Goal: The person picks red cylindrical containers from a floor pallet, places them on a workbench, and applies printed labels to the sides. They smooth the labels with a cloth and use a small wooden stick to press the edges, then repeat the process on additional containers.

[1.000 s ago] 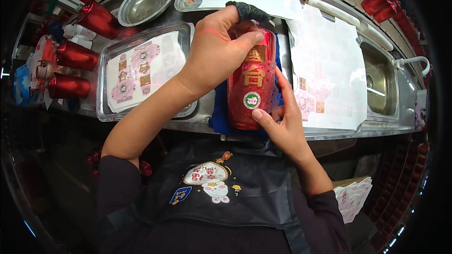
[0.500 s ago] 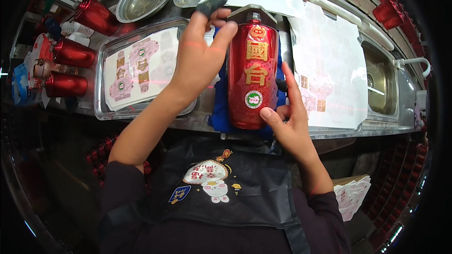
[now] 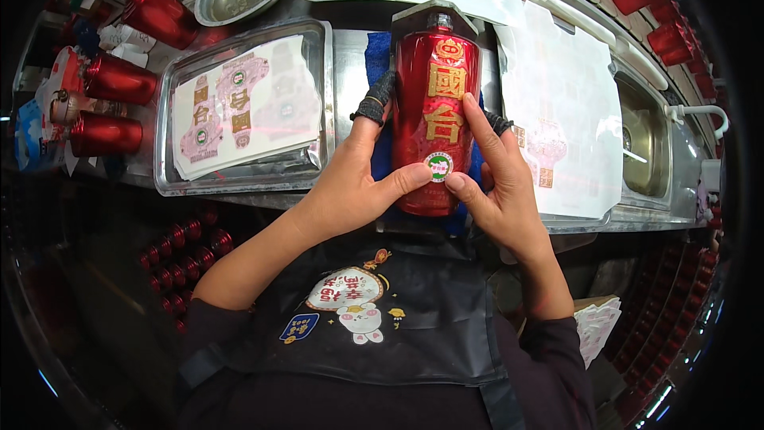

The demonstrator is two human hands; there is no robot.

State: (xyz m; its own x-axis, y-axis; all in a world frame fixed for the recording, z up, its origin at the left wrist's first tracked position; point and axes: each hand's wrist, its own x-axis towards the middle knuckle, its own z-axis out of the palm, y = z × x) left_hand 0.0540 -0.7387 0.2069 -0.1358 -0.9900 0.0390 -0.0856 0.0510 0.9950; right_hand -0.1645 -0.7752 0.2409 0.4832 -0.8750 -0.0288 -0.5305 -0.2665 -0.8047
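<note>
Glossy red cylindrical bottle [image 3: 434,115], between left grip [image 3: 358,183] and right grip [image 3: 505,191]

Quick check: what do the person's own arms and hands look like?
The left hand wears a black textured fabric tube on one finger; the right hand has a similar black finger cover, partly hidden. Dark plain cloth sleeves end near the elbows, leaving both forearms bare.

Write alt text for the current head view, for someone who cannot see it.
A person's left hand and right hand hold a red bottle with gold characters, thumbs at its round green-and-white label. A blue cloth lies beneath; a shallow tray of printed sheets sits left, white sheets and a metal sink right.
</note>
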